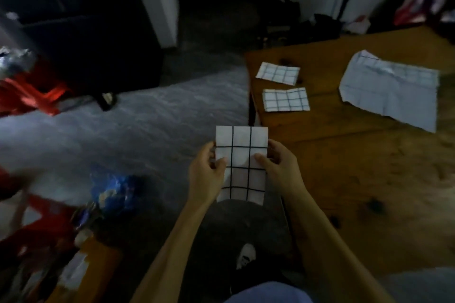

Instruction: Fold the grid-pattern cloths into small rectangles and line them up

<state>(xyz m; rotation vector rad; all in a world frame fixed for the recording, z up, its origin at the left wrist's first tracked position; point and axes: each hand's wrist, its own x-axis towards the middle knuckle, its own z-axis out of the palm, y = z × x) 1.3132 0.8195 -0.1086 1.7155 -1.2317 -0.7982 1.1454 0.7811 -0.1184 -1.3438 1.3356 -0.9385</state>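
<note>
A folded grid cloth (242,162) is held upright in the air, left of the wooden table (369,167), over grey carpet. It is pinched at its left edge by the left hand (206,174) and at its right edge by the right hand (278,167), thumbs in front. Two folded cloths (278,73) (285,99) lie one behind the other at the table's far left corner; an unfolded cloth (391,91) is spread to their right.

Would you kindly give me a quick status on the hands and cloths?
Left hand and right hand pinch folded cloth off the table's edge. Two folded cloths lined up. Unfolded cloth waiting. Nothing obstructing.
</note>
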